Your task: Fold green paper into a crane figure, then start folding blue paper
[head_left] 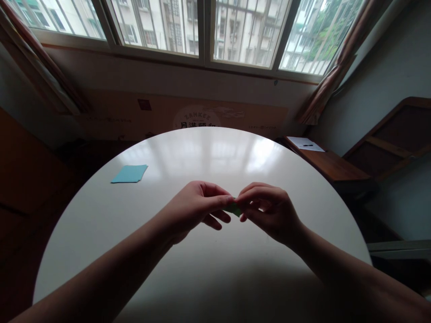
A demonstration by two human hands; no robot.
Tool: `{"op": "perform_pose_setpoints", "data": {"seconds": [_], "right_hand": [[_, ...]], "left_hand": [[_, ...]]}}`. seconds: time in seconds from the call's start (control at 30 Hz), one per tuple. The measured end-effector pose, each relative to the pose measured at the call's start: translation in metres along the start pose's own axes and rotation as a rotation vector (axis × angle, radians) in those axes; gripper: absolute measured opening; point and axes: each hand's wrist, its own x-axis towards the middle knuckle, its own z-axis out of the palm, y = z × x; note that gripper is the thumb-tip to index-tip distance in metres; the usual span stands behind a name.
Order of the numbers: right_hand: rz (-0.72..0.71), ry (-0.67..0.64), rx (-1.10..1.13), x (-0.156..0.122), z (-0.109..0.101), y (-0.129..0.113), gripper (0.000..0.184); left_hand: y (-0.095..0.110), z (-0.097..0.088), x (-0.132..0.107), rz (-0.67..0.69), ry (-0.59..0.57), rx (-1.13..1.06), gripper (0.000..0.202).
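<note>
A small piece of folded green paper (235,209) is held up over the white round table (215,255), between my two hands. My left hand (204,202) pinches its left side with thumb and fingers, the lower fingers hanging loose. On the other side my right hand (267,206) grips the paper with thumb and fingertips, close against the left fingertips. Most of the paper is hidden by the fingers, so its full shape cannot be made out.
A stack of light blue paper squares (129,173) lies at the table's left. Beyond the right edge stands a wooden side table (333,166) with white paper (305,143) and a dark pen (308,145). Windows (249,31) and curtains are behind.
</note>
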Motion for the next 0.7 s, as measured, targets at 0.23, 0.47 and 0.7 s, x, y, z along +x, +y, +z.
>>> {"op": "perform_pose_setpoints", "data": {"seconds": [0.23,0.47,0.7], "right_hand": [[0.095,-0.009,0.090,-0.0016,0.0008,0.0011,0.017],[0.264,-0.021,0.242,0.0004,0.0036,0.0075,0.011],[0.200,0.058,0.192,-0.0002,0.0046,0.0061,0.010]], "left_hand": [[0.0001,-0.0026,0.0007,0.008,0.005,0.045,0.024],[-0.0001,-0.0043,0.0020,0.033,-0.009,0.156,0.023],[-0.0035,-0.0060,0.0046,-0.008,-0.023,-0.052,0.030]]}}
